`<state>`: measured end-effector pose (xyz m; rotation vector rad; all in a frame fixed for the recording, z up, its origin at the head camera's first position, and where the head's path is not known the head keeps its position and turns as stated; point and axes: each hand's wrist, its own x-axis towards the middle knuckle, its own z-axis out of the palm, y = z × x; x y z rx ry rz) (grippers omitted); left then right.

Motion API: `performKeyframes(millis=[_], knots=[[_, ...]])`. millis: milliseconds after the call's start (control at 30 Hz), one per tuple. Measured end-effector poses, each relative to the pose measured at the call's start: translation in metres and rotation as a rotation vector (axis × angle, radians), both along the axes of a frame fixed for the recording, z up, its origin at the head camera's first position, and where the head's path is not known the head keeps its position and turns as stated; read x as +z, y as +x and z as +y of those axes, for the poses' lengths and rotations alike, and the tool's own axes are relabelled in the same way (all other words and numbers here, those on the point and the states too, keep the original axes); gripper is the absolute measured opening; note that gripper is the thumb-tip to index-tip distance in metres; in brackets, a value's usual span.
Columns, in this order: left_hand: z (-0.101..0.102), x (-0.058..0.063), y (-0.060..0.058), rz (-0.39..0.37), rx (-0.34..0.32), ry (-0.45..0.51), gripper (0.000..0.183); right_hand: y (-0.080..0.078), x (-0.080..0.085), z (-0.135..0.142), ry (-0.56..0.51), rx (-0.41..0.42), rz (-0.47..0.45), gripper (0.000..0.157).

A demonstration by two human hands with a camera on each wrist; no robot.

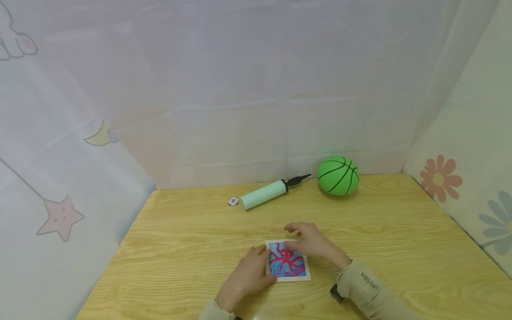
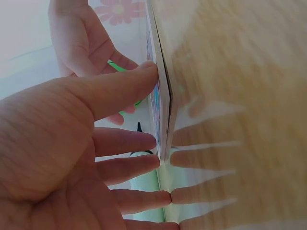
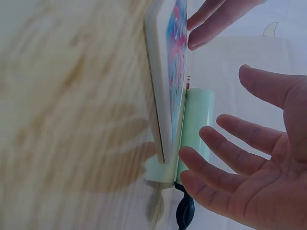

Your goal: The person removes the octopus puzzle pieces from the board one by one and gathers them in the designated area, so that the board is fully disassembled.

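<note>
Pale printed backdrop (image 1: 232, 89) closes off the back and both sides: flowers right, star and moon left. Wood-grain counter (image 1: 180, 231) in front, glossy enough to mirror fingers in the wrist views.

Left hand (image 1: 247, 275): fingers extended, not clenched. Fingertips at the left edge of the octopus picture, thumb touching near its near-left corner. Right hand (image 1: 314, 242): released, fingers loosely spread at the picture's far-right corner, thumb clear of the surface.

Mint pump (image 1: 264, 195) lies on its side farther back, black nozzle angled up-right toward the green ball (image 1: 338, 176). Ball sits near the backdrop, just beside the nozzle tip.

Octopus picture (image 1: 288, 266) lies flat on the counter between the hands: white border, pink-red octopus on blue. Round chip (image 1: 233, 201) just beside the pump's wide end; marking too small to read.
</note>
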<state>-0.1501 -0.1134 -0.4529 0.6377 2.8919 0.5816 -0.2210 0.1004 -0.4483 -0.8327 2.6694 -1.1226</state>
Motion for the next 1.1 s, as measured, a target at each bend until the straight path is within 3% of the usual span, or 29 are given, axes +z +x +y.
performKeyframes(millis=[400,800,1100], knots=[[0.000,0.002,0.000,-0.017,-0.012,-0.002,0.060,-0.002,0.002,-0.009,-0.008,0.047,-0.022,0.048],[0.000,0.003,0.000,0.034,-0.061,-0.050,0.046,-0.003,0.001,-0.014,0.017,0.061,-0.045,0.045],[0.000,0.002,0.001,0.051,-0.063,-0.072,0.046,-0.020,-0.002,-0.017,0.007,0.148,-0.014,0.033]])
